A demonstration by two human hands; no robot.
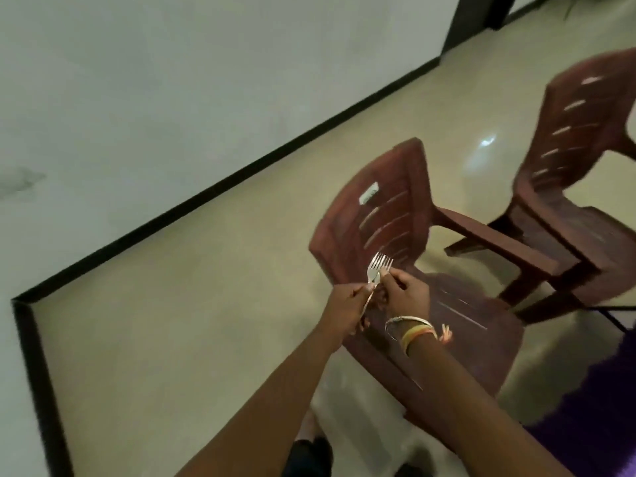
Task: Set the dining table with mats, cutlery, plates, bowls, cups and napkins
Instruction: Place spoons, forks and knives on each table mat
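The left hand (346,306) is curled round the handles of the forks (378,268), and the right hand (407,292) is closed in a pinch at their necks, just under the tines. The forks are held in the air over the seat of the nearer brown plastic chair (406,208); no bench is in view. A fork could be let slip while the bundle is sorted between the two hands, since both grips are narrow and the metal is smooth; it would likely be dropped onto the seat or the tiled floor (206,339). The handle ends are hidden by the left hand. The number of forks cannot be told, as the tines overlap and are blurred. The second chair (568,149) is smeared by motion, and a purple surface (612,425) is cut off at the right edge.
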